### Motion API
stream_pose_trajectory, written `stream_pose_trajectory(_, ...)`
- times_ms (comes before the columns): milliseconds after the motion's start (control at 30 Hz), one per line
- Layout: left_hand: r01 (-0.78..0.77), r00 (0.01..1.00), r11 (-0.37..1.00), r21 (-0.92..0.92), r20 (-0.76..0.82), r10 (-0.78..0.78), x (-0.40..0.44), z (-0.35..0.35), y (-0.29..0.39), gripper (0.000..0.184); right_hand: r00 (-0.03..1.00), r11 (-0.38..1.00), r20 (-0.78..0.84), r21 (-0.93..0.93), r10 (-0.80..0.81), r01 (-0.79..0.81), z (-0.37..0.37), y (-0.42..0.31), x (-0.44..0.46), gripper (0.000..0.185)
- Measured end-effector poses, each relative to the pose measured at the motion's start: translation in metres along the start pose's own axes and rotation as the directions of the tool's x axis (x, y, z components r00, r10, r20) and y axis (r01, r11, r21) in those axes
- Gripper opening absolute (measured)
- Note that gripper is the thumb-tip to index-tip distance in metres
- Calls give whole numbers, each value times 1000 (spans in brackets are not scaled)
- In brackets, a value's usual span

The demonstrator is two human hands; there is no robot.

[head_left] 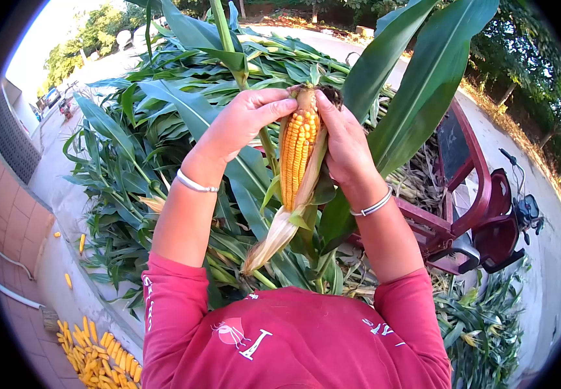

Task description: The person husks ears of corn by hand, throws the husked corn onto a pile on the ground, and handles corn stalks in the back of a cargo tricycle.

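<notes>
An ear of corn (298, 152) hangs on its stalk in front of me, tip upward, its yellow kernels bare on the near side. Pale husk (274, 243) is pulled down along its right side and trails below. My left hand (252, 117) pinches the top of the ear from the left, thumb and fingers closed at the tip. From the right, my right hand (344, 139) wraps the ear and the husk, its thumb near the tip by some dark silk (330, 96). Long green leaves (423, 84) rise behind both hands.
Cut corn stalks (164, 123) lie in a large heap ahead and to the left. A dark red three-wheeled cart (475, 214) stands at the right. Husked ears (99, 353) are piled on the ground at lower left, beside a tiled wall (11, 207).
</notes>
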State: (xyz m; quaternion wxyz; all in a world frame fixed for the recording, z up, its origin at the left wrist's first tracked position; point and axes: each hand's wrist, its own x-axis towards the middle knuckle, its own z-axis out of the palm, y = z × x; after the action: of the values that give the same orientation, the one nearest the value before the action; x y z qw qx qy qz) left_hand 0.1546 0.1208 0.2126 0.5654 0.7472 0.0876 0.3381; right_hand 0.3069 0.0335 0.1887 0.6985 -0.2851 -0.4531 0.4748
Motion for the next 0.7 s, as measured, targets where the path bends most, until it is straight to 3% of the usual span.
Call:
stream_pose_trajectory(133,59,998,997,-51,3,-59,3,-1,3,28,1000,1000,10,-6,-14,14,3,-4,-4,33)
stream_pose_trajectory(233,-108,991,967,229,106,85,14,-10,2,25,999,999,15,24,-42,42,0,0,-2,32)
stream_pose_trajectory(267,-88,985,937,339,169,31,18,-12,12,26,997,997,12,32,-70,69,-2,4,-1,31)
stream_pose_trajectory(367,-74,974,963,258,227,14,27,-15,6,27,993,994,-30,3,-113,113,-1,4,-2,32)
stream_pose_trajectory(433,-61,971,952,301,237,-13,26,-7,6,31,996,996,3,16,-87,87,-3,4,-3,32)
stream_pose_trajectory(500,50,988,999,21,147,-53,22,2,-7,35,998,999,61,36,-35,33,-6,5,-6,33)
stream_pose_trajectory(567,57,994,996,-64,96,-51,19,11,-19,36,998,997,51,57,-47,45,-9,6,-3,31)
stream_pose_trajectory(667,59,992,871,-487,-68,-106,13,25,-32,28,999,992,33,118,-38,33,-12,8,-1,28)
stream_pose_trajectory(700,58,992,871,-488,-68,-104,12,31,-36,28,999,993,33,116,-38,34,-12,9,-1,28)
